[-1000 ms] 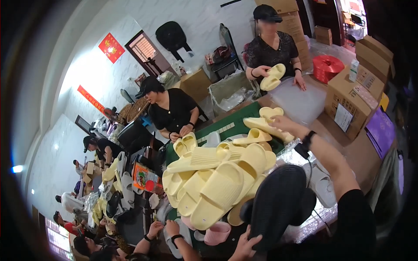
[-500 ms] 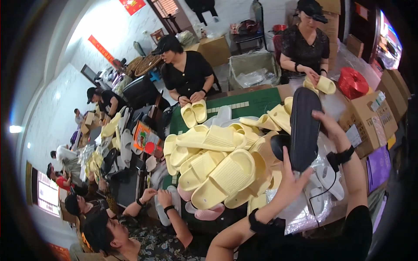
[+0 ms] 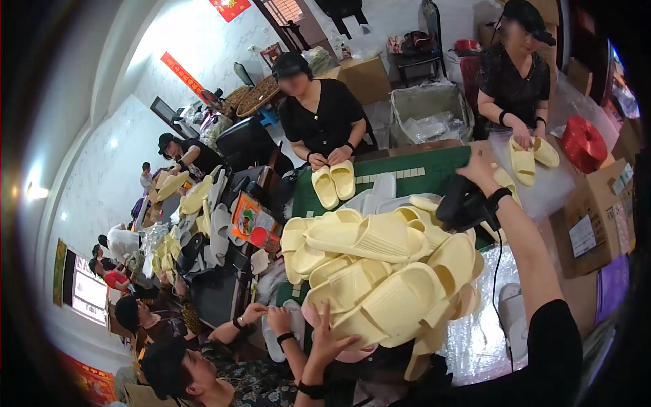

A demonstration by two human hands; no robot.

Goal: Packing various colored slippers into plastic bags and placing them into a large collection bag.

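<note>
My right hand [image 3: 480, 171] is closed on the end of a black slipper [image 3: 462, 205], held over the far right side of a heap of pale yellow slippers [image 3: 390, 237]. The black slipper is seen partly end-on and is hard to make out. My left hand [image 3: 328, 344] has its fingers spread at the near left edge of the heap, against a yellow slipper [image 3: 359, 325]. Part of a pink slipper [image 3: 356, 354] shows under the heap beside it. Both my wrists wear black bands, and a cable hangs from the right one.
A green table mat [image 3: 420, 163] lies under the heap. Across it two people hold yellow slippers [image 3: 333, 183]; another works close on my left. Cartons [image 3: 586, 210] and a red roll [image 3: 584, 144] stand at right. Clear plastic wrap [image 3: 475, 332] covers the near right.
My left hand has left the black slipper and moved left to the heap's near edge. My right hand has moved farther away and tilted the black slipper. The view has shifted.
</note>
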